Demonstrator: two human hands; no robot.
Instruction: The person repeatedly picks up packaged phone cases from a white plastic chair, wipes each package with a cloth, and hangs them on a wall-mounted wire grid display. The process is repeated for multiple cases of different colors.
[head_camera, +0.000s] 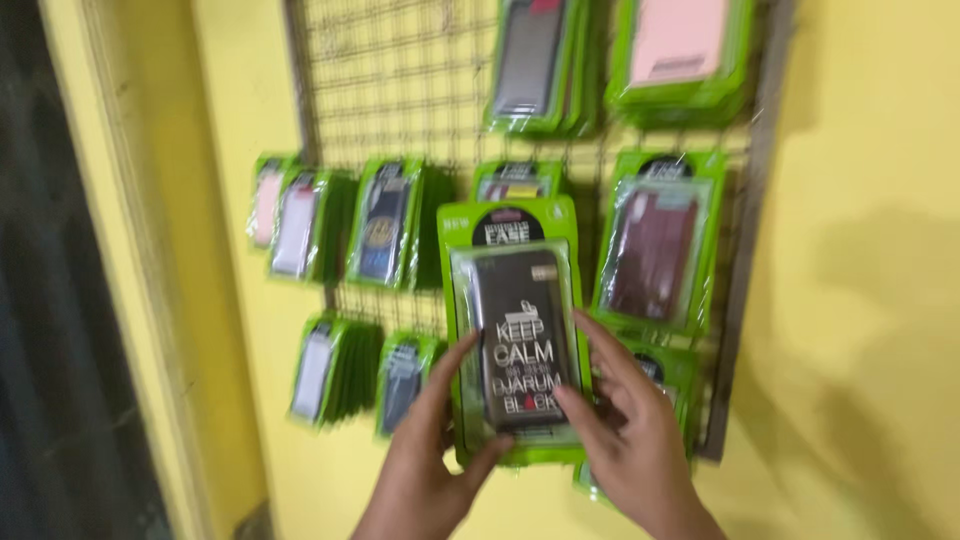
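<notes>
1. Head view: both hands hold one green blister pack (513, 330) upright in front of a wire grid rack (400, 80) that hangs on a yellow wall (860, 250). The pack carries a dark phone case with pale lettering under clear plastic (the whole frame is a little blurred).
2. The left hand (430, 460) grips the pack's lower left edge. Its fingers (452, 370) lie up along the left side and its thumb presses on the front near the bottom, so the hand is closed around the edge.
3. The right hand (625, 440) takes the lower right edge. Its fingers are spread over the front of the plastic, with the upper finger reaching toward the middle of the right side, and the hand is clamped on the pack rather than loose.
4. The held pack sits before the lower middle of the rack, covering part of a smaller pack (517, 180) behind its top edge.
5. Just right of it hangs a pack with a maroon case (655, 250), near the rack's right edge.
6. Toward the top right corner hangs a pack with a pink case (680, 45), and beside it a stack with a grey case (530, 60).
7. Along the rack's left edge hang several stacks of green packs (330, 225), with two more stacks (335, 370) below them near the lower left corner.
8. A dark doorway (50, 300) fills the far left.
</notes>
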